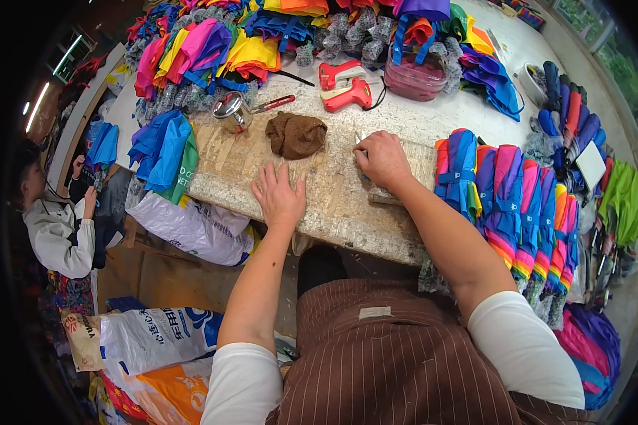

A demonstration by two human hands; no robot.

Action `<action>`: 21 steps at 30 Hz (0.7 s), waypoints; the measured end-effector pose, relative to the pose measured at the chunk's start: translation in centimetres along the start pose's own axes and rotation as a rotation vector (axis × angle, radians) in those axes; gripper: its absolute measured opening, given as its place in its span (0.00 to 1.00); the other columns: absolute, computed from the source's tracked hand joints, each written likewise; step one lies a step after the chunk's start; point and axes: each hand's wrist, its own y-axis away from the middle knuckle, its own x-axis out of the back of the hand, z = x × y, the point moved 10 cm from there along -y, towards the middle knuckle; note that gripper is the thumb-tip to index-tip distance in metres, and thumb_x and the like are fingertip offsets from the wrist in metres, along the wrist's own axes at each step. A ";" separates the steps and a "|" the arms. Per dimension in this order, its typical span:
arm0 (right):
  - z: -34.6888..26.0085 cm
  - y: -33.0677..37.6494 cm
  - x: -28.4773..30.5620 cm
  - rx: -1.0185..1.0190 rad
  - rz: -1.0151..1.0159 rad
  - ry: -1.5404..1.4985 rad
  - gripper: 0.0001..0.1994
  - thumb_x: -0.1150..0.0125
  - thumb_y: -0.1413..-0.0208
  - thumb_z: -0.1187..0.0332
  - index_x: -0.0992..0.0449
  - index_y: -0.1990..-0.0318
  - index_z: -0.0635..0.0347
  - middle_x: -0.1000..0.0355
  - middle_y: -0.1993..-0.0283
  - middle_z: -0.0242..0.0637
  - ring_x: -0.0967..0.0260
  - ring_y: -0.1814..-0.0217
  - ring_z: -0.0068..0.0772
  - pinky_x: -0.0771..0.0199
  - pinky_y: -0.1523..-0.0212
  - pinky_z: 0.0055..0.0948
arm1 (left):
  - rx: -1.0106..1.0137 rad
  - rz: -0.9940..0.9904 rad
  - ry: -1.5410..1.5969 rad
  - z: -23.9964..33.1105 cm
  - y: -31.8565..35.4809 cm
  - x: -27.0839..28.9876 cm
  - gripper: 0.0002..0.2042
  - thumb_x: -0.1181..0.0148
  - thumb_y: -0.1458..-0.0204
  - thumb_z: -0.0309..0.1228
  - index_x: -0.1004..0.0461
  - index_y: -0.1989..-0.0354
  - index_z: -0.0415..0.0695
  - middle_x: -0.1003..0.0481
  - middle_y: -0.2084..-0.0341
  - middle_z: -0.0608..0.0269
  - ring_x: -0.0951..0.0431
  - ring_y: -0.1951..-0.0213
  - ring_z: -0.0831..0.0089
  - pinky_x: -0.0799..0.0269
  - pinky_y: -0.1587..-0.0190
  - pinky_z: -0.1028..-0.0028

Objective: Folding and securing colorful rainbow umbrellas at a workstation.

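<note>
My left hand (279, 194) lies on the worn wooden board (223, 170) with its fingers spread, holding nothing. To its right, my right hand (383, 160) is closed near the board's right part. A small pointed metal tip (359, 136) shows by its fingers; the rest of that item is hidden. Beyond my left hand sits a crumpled brown cloth (295, 136), touched by neither hand. A shiny metal tin (231, 112) stands left of the cloth. Behind it lie a red-handled cutting tool (273, 104) and two red and white tagging guns (349, 95).
Folded colourful umbrellas (503, 191) line the board's right side. More umbrellas (248, 53) are heaped at the back, beside a clear plastic tub (415, 74). Blue umbrella fabric (164, 149) hangs at the left edge. Bags (156, 340) lie below, and another person (60, 227) is at far left.
</note>
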 end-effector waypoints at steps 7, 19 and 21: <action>0.0 0.1 -0.1 0.000 -0.005 0.005 0.11 0.46 0.46 0.62 0.18 0.67 0.53 0.24 0.62 0.36 0.33 0.51 0.39 0.39 0.47 0.39 | 0.001 0.004 0.006 -0.1 0.1 -0.2 0.25 0.47 0.45 0.44 0.35 0.40 0.47 0.43 0.36 0.49 0.49 0.32 0.53 0.65 0.32 0.50; -0.4 -0.3 -0.4 0.015 0.002 -0.015 0.10 0.45 0.47 0.62 0.18 0.67 0.54 0.24 0.62 0.36 0.33 0.51 0.39 0.38 0.47 0.39 | 0.007 0.022 -0.006 -0.7 0.0 0.3 0.25 0.47 0.45 0.45 0.34 0.41 0.47 0.42 0.37 0.49 0.48 0.33 0.52 0.63 0.32 0.48; -0.8 -0.4 -0.2 0.028 0.017 -0.044 0.10 0.45 0.48 0.63 0.18 0.67 0.55 0.24 0.62 0.37 0.32 0.51 0.41 0.38 0.47 0.40 | 0.021 0.026 0.002 -0.7 0.1 0.6 0.25 0.47 0.45 0.45 0.34 0.41 0.47 0.42 0.37 0.49 0.48 0.33 0.52 0.62 0.33 0.48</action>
